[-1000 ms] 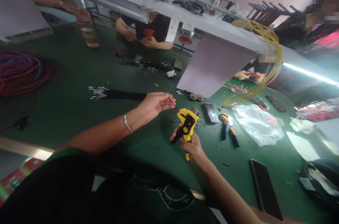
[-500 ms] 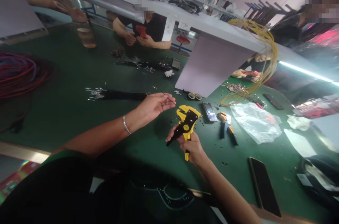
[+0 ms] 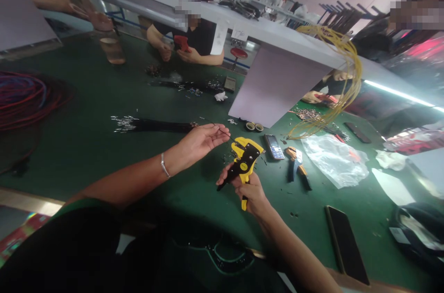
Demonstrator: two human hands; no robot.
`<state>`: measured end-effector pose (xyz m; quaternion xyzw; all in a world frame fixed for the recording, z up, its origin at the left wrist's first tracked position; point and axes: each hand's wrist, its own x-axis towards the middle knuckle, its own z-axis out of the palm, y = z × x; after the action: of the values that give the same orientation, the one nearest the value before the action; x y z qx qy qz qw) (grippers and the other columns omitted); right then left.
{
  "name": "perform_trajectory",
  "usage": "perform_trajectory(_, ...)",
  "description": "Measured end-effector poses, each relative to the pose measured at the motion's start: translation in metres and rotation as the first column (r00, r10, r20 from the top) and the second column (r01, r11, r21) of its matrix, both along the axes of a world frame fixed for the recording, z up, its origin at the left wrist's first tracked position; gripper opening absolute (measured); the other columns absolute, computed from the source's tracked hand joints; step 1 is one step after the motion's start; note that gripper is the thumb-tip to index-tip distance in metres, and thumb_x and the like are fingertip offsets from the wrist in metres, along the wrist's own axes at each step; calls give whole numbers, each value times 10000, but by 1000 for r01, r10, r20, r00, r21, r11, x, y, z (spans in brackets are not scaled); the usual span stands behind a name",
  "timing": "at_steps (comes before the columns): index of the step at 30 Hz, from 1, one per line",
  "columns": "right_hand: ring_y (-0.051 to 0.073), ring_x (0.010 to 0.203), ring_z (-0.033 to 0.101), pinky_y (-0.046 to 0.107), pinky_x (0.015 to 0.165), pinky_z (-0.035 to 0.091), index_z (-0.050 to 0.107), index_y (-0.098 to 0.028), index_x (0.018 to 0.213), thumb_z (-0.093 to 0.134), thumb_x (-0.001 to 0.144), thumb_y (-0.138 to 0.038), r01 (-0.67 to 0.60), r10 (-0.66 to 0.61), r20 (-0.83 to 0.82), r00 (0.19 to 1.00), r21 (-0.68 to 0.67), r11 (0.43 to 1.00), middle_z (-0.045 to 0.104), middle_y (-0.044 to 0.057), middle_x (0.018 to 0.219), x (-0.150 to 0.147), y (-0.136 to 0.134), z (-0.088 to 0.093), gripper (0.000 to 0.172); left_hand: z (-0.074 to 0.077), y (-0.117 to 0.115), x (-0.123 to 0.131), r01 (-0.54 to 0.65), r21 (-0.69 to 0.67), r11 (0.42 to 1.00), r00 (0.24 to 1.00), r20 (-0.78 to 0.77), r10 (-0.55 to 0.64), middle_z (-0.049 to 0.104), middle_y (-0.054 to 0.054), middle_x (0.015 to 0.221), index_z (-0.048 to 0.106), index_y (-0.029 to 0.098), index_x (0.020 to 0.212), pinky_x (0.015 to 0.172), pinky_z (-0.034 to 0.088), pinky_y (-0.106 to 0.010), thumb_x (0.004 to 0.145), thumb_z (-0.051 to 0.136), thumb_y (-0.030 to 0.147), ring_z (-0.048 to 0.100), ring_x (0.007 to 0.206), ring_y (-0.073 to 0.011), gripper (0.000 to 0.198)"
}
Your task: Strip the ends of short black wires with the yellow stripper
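Pinched in my left hand (image 3: 204,143) is a thin black wire (image 3: 227,134), its free end pointing right at the jaws of the wire stripper. My right hand (image 3: 251,189) is wrapped round the handles of the yellow and black wire stripper (image 3: 247,159), which points up and to the left. I cannot tell whether the wire tip sits inside the jaws. Left of my left hand lies a bundle of black wires (image 3: 159,125) with bare metal ends. Small dark scraps are scattered around the stripper's head.
To the right lie a keypad phone (image 3: 274,146), an orange and blue hand tool (image 3: 296,166), a plastic bag (image 3: 336,161) and a smartphone (image 3: 347,244). Red and blue wire coils (image 3: 24,99) sit at left. Yellow wires (image 3: 354,71) hang from the shelf. Co-workers sit across the table.
The wire's tip has come right, up to the stripper's jaws. Both hands stay almost in place. Across the table, a co-worker's hands have moved apart slightly around a red tool.
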<state>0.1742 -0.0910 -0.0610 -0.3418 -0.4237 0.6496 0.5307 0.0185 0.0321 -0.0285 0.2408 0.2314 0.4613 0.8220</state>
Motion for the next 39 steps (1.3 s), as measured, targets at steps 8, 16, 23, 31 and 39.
perform_trajectory(8, 259, 839, 651, 477, 801, 539, 634, -176, 930, 480, 481, -43, 13, -13, -13, 1000, 16, 1000, 665, 41, 821, -2, 2, -3, 493, 0, -5, 2, -14, 29, 999, 1000, 11, 13, 704, -94, 827, 704, 98, 742, 931, 512, -337, 831, 594, 58, 675, 843, -165, 147)
perform_trajectory(16, 264, 837, 650, 470, 789, 541, 634, -177, 937, 478, 479, -55, 30, -30, 2, 1000, 18, 999, 667, 44, 823, -2, 2, -5, 499, -4, -6, 4, -7, 36, 999, 999, 37, 5, 700, -90, 846, 708, 104, 754, 926, 515, -320, 843, 588, 63, 669, 868, -162, 155)
perform_trajectory(23, 224, 735, 643, 436, 767, 542, 650, -181, 910, 478, 486, -37, 39, -39, -22, 999, 6, 999, 653, 20, 785, -4, 2, 1, 480, -9, -6, 6, -23, 39, 999, 998, 56, 21, 695, -94, 859, 707, 96, 773, 937, 509, -320, 855, 582, 59, 670, 885, -160, 153)
perform_trajectory(31, 210, 716, 638, 392, 730, 537, 658, -174, 897, 485, 477, -22, 20, -20, -64, 998, -3, 1000, 657, 21, 787, -4, 2, 0, 478, -7, -9, 8, -37, 18, 999, 997, 67, 36, 698, -93, 858, 705, 93, 768, 940, 510, -312, 864, 572, 58, 670, 886, -160, 168)
perform_trajectory(39, 215, 714, 639, 403, 729, 538, 639, -165, 904, 490, 496, -47, 42, -42, -24, 999, -15, 999, 658, 28, 781, -3, 2, -1, 450, -11, -7, 9, -27, -14, 1000, 993, 113, 29, 706, -117, 843, 700, 51, 788, 922, 524, -335, 852, 576, 36, 684, 871, -186, 140)
